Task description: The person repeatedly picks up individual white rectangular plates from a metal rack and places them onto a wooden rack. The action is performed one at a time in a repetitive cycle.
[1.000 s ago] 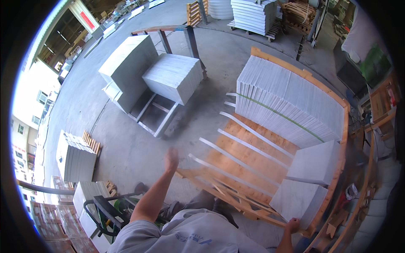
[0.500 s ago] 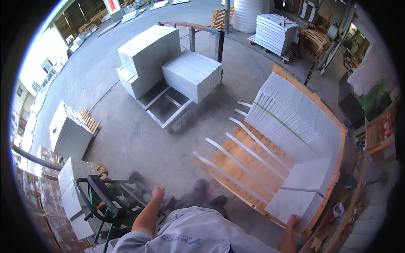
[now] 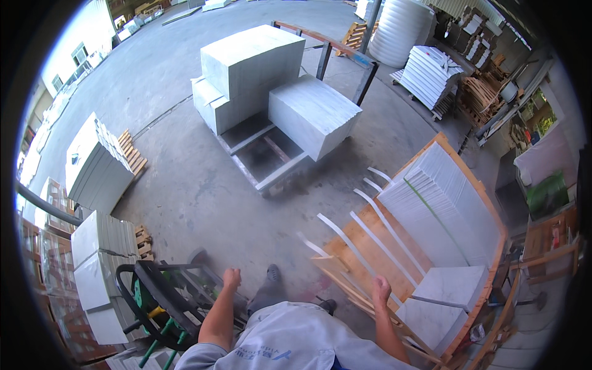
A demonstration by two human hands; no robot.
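Note:
My left hand (image 3: 232, 278) is in a loose fist in front of my body, with nothing seen in it. Closest to it is the black and green metal frame (image 3: 176, 290) of a cart-like machine at my left. My right hand (image 3: 381, 290), also curled closed and seemingly bare, hangs over the near side of an open wooden crate (image 3: 404, 237). Inside that crate stand many thin pale stone tiles (image 3: 441, 203) on edge, bound by a green strap. Lower piles of tiles (image 3: 453, 285) fill its near right corner. White strips (image 3: 342, 231) lie across the crate's floor.
Ahead, a metal trolley (image 3: 262, 185) carries big blocks of stacked pale slabs (image 3: 246, 55). More slab stacks (image 3: 102, 160) on pallets line the left. Farther right are a wrapped white roll (image 3: 401, 31), a stack on a pallet (image 3: 425, 80) and scrap wood (image 3: 481, 92).
My right hand has swung forward and leftward from beside the crate's near tile pile. My view has turned, so the trolley and its blocks appear farther right. My feet have shifted in a step.

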